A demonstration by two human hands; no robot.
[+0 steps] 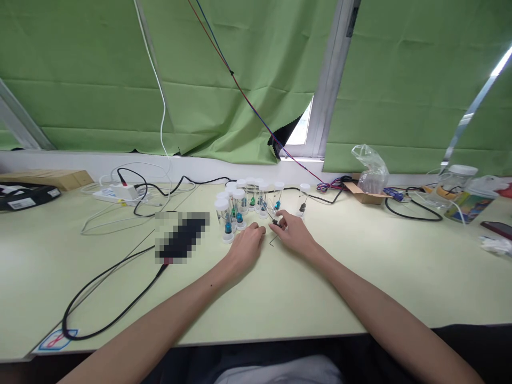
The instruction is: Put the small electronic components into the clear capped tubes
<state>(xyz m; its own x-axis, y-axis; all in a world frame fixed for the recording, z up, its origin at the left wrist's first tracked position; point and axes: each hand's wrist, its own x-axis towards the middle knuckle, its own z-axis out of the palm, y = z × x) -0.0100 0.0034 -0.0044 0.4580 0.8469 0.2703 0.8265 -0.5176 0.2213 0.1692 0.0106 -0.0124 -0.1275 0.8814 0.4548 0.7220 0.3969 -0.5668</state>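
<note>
My right hand (295,232) is closed, with thumb and fingers pinched around a small black part (277,224) that has a thin rod rising from it at a slant. My left hand (247,242) rests on the table just left of it, fingers curled; whatever it may hold is hidden. Between the hands lies a thin bent metal rod (272,241). Beyond them stand several clear tubes (228,220) with white caps, holding blue, green or black pieces on thin rods. One such tube (304,198) stands apart, behind my right hand.
A pixelated dark object (184,238) with a black cable (116,264) lies to the left. Behind it is a white power strip (108,196). At the right are a small cardboard box (363,195), a plastic bag (372,173), a clear jar (450,186) and a printed tub (474,202).
</note>
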